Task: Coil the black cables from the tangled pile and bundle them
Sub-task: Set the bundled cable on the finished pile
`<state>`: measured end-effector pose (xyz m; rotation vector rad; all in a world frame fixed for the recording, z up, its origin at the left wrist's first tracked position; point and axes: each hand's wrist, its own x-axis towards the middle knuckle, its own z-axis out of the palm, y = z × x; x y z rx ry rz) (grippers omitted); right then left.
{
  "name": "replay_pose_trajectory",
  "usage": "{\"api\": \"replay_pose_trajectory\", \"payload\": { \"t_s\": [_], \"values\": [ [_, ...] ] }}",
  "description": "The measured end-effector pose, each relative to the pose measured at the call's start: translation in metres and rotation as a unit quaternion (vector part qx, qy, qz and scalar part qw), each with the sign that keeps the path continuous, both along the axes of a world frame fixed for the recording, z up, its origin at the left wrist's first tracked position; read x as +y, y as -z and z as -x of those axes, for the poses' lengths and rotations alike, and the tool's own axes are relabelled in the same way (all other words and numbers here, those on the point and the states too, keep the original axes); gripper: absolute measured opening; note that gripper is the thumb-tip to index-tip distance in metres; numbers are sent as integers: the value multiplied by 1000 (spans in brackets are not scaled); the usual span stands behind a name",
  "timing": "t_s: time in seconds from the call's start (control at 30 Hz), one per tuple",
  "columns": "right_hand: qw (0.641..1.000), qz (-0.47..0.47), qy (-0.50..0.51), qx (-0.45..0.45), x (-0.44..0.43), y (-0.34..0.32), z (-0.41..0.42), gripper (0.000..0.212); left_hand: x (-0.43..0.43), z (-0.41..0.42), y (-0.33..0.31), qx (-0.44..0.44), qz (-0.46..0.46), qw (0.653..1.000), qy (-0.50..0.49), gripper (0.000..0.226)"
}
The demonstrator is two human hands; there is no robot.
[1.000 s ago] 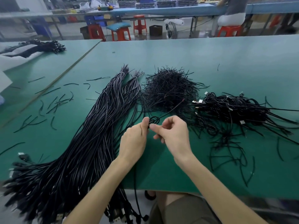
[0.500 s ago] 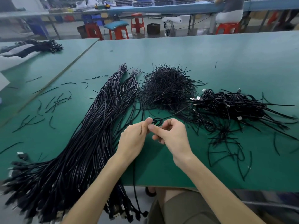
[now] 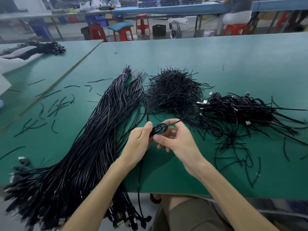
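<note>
My left hand (image 3: 139,142) pinches a small coil of black cable (image 3: 160,128) just above the green table (image 3: 233,60). My right hand (image 3: 175,139) curls its fingers around the coil's right side, and a thin tie strand runs from it up and to the right. The cable's loose tail hangs down past the table's front edge. A long sheaf of straight black cables (image 3: 93,139) lies to the left, its plugs spilling over the near edge. Coiled, tied cables (image 3: 241,110) are heaped at the right.
A mound of short black ties (image 3: 173,90) sits behind my hands. Loose tie pieces (image 3: 55,105) are scattered at the left and near the right front. A second table with more cables (image 3: 41,49) stands far left. Red stools and a seated person are beyond.
The loop between my hands has grown into a fuller coil, and my right hand has turned so that its fingers wrap around it. The hands stay in the same place.
</note>
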<state>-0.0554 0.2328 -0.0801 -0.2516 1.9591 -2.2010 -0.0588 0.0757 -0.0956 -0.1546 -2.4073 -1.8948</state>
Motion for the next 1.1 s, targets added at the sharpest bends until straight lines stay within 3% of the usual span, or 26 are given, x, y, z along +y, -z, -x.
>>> {"api": "replay_pose_trajectory", "payload": {
  "t_s": [0.13, 0.27, 0.43, 0.53, 0.63, 0.77, 1.1],
  "values": [
    [993, -25, -100, 51, 5, -5, 2, 56, 0, -3, -4, -29, -65, 997, 38, 58],
    [984, -59, -153, 65, 7, -4, 2, 44, -1, -6, -5, -47, -72, 996, 35, 58],
    [974, -165, -93, 126, 8, 0, -1, 30, 1, -8, -8, -22, -47, 998, 46, 66],
    [941, -267, -42, 202, 7, 4, -5, 30, 3, -8, -10, -17, -44, 998, 33, 69],
    [934, -294, -15, 204, 5, 0, -9, 30, 3, -7, -9, -20, -37, 999, 14, 63],
    [892, -387, 15, 233, -1, -8, -14, 35, 3, -7, -9, -21, -36, 999, 10, 56],
    [909, -348, 1, 230, -4, -12, -21, 31, -1, -5, -11, -52, -94, 994, 17, 63]
  ]
}}
